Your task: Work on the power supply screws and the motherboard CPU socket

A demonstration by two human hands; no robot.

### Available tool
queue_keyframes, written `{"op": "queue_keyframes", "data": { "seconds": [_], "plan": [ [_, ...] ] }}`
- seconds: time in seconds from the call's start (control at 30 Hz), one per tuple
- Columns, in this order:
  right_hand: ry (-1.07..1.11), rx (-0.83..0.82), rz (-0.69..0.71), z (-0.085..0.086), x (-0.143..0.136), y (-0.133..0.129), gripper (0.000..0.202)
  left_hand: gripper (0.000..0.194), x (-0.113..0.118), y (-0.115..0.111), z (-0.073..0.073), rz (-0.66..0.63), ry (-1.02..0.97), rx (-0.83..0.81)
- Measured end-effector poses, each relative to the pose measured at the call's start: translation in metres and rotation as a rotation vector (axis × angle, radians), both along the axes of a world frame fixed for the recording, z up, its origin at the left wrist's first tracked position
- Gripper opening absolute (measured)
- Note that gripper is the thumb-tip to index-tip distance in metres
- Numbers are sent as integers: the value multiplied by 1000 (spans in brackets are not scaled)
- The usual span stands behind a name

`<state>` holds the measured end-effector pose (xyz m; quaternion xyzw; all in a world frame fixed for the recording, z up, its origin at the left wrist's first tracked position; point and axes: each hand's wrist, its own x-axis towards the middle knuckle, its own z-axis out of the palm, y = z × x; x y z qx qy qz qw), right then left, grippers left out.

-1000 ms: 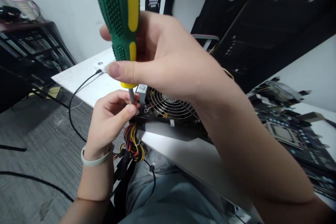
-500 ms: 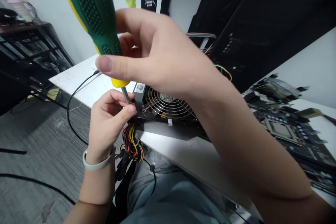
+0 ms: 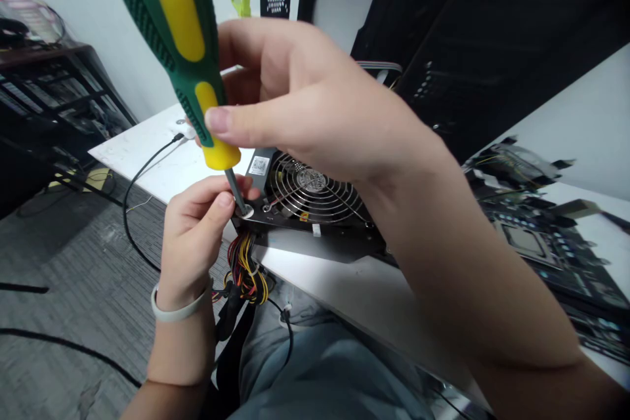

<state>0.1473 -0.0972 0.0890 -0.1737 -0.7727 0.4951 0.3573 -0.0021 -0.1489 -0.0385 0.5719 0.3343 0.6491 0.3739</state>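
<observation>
My right hand [image 3: 315,105] is closed on the neck of a green and yellow screwdriver [image 3: 186,16], thumb on its near side. The metal shaft slants down to the corner of a black computer power supply [image 3: 288,230], where a small white round spot surrounds the tip. Close to that tip, my left hand [image 3: 194,226] has its thumb and fingers around the shaft. Wire rings of a fan grille [image 3: 339,193] cover the power supply's upper face. From its near left side hangs a bundle of coloured cables [image 3: 249,272].
A white table [image 3: 339,282] lies under the power supply. Behind it stands a large black computer case [image 3: 492,46]. On the right sits a motherboard [image 3: 529,243]. A black cable [image 3: 128,210] drops off the table's left side, near a dark shelf [image 3: 54,98].
The screwdriver handle has turned, bringing a yellow panel and the hanging hole to face me. My left thumb has drawn back leftward, exposing the tip and the white spot.
</observation>
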Motion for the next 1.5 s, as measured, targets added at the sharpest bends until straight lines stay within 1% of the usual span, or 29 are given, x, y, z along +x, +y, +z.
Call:
{"op": "queue_keyframes", "data": {
  "seconds": [0.07, 0.13, 0.2, 0.3, 0.33, 0.37, 0.43, 0.47, 0.53, 0.63, 0.73, 0.77, 0.8, 0.83, 0.93, 1.07, 1.17, 1.27, 1.37, 1.5],
  "plan": [
    [-50, -40, 6, 4, 2, 0, 14, 13, 0, -1, 0, 15, 12, -13],
    [-56, -68, 32, 4, 3, 1, 8, 13, 1, -2, -1, 29, 11, -13],
    [-20, -81, 76, 0, 5, 4, 16, 13, 2, -2, -1, 44, 9, -6],
    [84, -24, 117, -7, 5, 5, 16, 14, 3, -1, -2, 61, 24, 35],
    [97, 10, 101, -9, 5, 4, 17, 14, 4, 0, -1, 63, 31, 51],
    [89, 47, 56, -11, 5, 2, 18, 13, 5, 0, -1, 66, 38, 63],
    [40, 106, -78, -12, 6, -2, 18, 12, 5, 0, 0, 73, 50, 72],
    [19, 114, -134, -11, 6, -3, 18, 11, 5, 0, 0, 74, 53, 70],
    [3, 99, -184, -8, 7, -6, 20, 11, 5, 0, 1, 62, 54, 61],
    [-13, 8, -145, -2, 7, -5, 26, 15, 2, -1, 0, 20, 54, 42],
    [53, -75, 8, 2, 4, -1, 30, 16, 0, -1, -2, 4, 51, 28],
    [74, -76, 56, 2, 3, -1, 30, 15, 0, -1, -2, 6, 41, 28],
    [88, -64, 76, 1, 2, 0, 28, 13, 0, -1, -3, 7, 27, 29],
    [91, -42, 76, -1, 1, -1, 26, 12, 1, -1, -2, 11, 10, 28],
    [88, 40, -2, -7, -1, -4, 20, 12, 4, 0, -1, 27, -24, 26],
    [-34, 74, -137, -9, 3, -6, 18, 11, 7, 0, 0, 49, -31, 38],
    [-77, 76, -113, -5, 6, -3, 19, 12, 5, 0, -1, 45, -4, 46],
    [-102, 6, -44, -3, 4, 0, 18, 18, 2, -1, -3, 48, 43, 40],
    [-29, -37, 8, -4, 0, 1, 18, 15, 1, 0, -4, 26, 31, 27],
    [51, -3, -17, -9, -2, -1, 14, 10, 7, 2, -3, 18, -46, 24]
  ]
}}
